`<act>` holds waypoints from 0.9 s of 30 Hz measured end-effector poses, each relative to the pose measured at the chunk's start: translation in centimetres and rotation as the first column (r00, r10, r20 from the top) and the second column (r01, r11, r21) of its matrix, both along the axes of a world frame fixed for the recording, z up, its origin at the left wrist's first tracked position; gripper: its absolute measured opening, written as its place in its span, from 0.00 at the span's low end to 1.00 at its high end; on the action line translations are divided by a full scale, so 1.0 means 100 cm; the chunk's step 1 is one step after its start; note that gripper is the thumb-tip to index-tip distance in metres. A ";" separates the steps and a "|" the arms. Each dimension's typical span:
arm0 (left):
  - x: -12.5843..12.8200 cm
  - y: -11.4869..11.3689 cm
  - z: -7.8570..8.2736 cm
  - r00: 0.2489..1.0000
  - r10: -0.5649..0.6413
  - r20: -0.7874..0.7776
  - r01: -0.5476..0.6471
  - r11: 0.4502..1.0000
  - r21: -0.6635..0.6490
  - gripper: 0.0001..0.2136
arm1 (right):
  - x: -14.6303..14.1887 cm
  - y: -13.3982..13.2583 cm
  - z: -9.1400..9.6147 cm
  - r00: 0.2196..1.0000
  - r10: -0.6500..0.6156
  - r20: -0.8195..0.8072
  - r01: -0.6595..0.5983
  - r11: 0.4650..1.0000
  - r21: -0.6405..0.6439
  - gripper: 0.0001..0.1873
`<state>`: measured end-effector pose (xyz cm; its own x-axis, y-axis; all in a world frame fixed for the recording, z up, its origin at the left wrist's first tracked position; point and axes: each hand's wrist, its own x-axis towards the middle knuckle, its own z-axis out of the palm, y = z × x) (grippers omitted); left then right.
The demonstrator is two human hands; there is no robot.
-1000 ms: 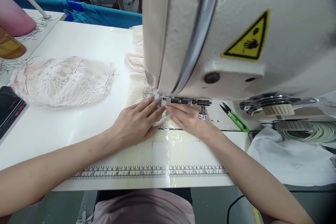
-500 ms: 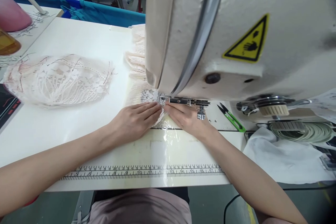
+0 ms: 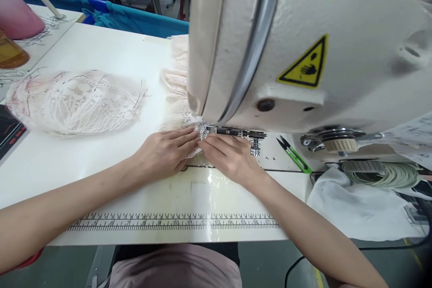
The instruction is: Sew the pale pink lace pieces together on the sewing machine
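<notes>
Pale lace fabric (image 3: 191, 119) lies under the head of a white sewing machine (image 3: 232, 54), its gathered part spreading back along the machine's left side. My left hand (image 3: 168, 150) rests on the lace, left of the needle area, with fingers stretched out and lying flat. On the other side, my right hand (image 3: 229, 155) has its fingers bent together at the lace's near edge, close by the presser foot. The thumb and fingertips there seem to pinch the lace. Metal machine parts (image 3: 232, 132) partly cover the right fingers. The needle itself is hidden.
Another lace piece with loose dark threads (image 3: 77, 103) lies left on the table. Green thread snips (image 3: 295, 155) are right of the machine head. White cloth (image 3: 354, 207) sits farther right. A printed ruler (image 3: 175, 222) runs along the front edge. A pink thread cone (image 3: 20, 13) stands back left.
My right hand has moved left, closer to my left hand, and its fingers now sit further over the lace. The view has shifted slightly. My left hand stays on the lace.
</notes>
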<state>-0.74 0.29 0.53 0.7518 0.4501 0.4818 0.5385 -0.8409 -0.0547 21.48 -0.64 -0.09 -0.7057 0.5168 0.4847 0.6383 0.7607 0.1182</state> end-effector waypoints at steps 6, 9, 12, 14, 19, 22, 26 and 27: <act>0.002 -0.002 0.001 1.000 0.014 -0.005 -0.014 1.000 0.013 0.16 | -0.003 0.001 0.001 0.995 0.079 -0.062 -0.078 0.997 0.027 0.07; 0.003 -0.003 0.000 1.000 0.021 -0.005 -0.021 1.000 0.016 0.16 | -0.004 0.001 0.000 0.994 0.076 -0.073 -0.075 0.997 0.017 0.08; 0.003 -0.005 -0.001 0.999 0.036 -0.003 -0.036 0.999 0.010 0.16 | -0.002 0.000 -0.001 0.996 0.047 -0.070 -0.048 0.999 -0.014 0.07; 0.004 -0.006 -0.001 0.999 0.048 -0.011 -0.048 0.999 0.008 0.16 | -0.001 -0.001 -0.001 0.998 0.038 -0.049 -0.040 0.999 -0.033 0.07; 0.006 -0.007 -0.001 0.998 0.066 -0.026 -0.065 0.998 0.016 0.16 | 0.002 -0.001 -0.002 0.999 0.028 -0.016 -0.029 0.998 -0.056 0.09; 0.008 -0.008 -0.001 0.998 0.065 -0.023 -0.064 0.998 0.025 0.17 | 0.004 -0.002 -0.002 1.000 0.023 -0.020 -0.024 0.997 -0.075 0.11; 0.009 -0.008 -0.002 0.996 0.084 -0.033 -0.082 0.996 0.041 0.17 | 0.006 -0.002 -0.002 1.000 0.006 -0.030 -0.009 0.995 -0.097 0.12; 0.010 -0.008 -0.002 0.995 0.090 -0.038 -0.088 0.995 0.044 0.17 | 0.006 -0.002 -0.002 0.999 0.003 -0.032 -0.007 0.995 -0.102 0.12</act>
<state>0.24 -0.56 0.29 0.7289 0.4960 0.4720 0.6075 -0.7864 -0.1118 22.13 -0.81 -0.29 -0.6937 0.5612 0.4514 0.6365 0.7710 0.0197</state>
